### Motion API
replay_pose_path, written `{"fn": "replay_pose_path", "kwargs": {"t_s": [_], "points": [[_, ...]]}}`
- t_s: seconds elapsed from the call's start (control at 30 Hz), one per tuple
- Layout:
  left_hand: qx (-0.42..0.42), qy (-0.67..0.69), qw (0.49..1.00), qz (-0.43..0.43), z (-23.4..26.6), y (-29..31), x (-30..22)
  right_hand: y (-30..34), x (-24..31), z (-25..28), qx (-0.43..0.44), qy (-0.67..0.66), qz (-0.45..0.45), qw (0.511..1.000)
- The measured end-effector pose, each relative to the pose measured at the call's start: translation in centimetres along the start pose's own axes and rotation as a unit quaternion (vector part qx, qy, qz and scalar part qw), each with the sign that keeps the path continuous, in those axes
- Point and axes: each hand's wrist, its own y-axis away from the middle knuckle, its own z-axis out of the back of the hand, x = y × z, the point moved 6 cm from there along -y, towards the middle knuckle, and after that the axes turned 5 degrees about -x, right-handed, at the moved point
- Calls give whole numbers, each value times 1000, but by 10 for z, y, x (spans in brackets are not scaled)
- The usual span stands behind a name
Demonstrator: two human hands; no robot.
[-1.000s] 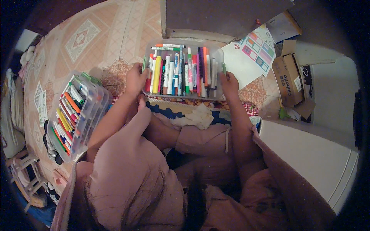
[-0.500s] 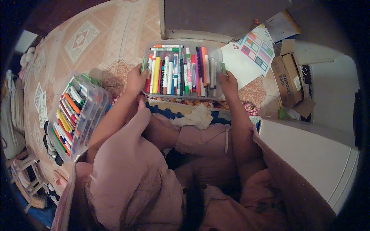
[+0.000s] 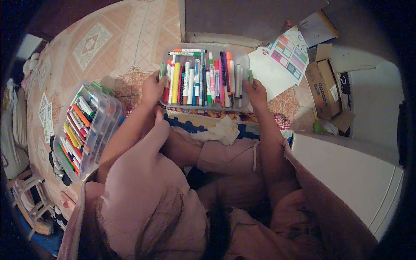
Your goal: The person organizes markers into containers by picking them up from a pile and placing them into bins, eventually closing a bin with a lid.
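Note:
A clear plastic box full of markers rests on the floor in front of my legs. Most of its markers stand side by side in a row, with a yellow marker toward the left. Two more, one of them green and white, lie crosswise along the far wall. At the box's left end my left hand is closed around the side by a green clip. My right hand grips the opposite end by the other green clip. The fingertips are partly hidden at both ends.
To my left stand stacked clear boxes of markers. A printed sheet lies on white paper beyond my right hand, near an opened cardboard box. A white cabinet flanks my right side. A crumpled cloth lies by my legs.
Almost nothing differs. The box and both hands have shifted very slightly, with the grip at both ends kept.

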Motion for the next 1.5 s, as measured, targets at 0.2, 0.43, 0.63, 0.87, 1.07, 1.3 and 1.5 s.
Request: {"fn": "replay_pose_path", "kwargs": {"t_s": [0.2,0.43,0.63,0.87,1.07,1.3,1.5], "points": [[-6,-15,1000,-11,0,-1,-5,2,2,1,24,0,-14,1000],[27,322,922,215,-19,6,15,6,2,-2,26,-49,-94,994],[39,286,941,176,-17,0,21,6,7,3,19,-11,-97,995],[-9,93,995,42,-8,-7,24,0,0,5,-9,41,-13,999],[-43,-55,998,0,0,-5,3,-2,0,8,-45,123,54,990],[-6,-64,998,3,2,-4,-2,-1,1,5,-45,106,39,993],[-19,-116,987,-108,65,40,-65,-2,-6,5,-18,-38,-40,998]]}}
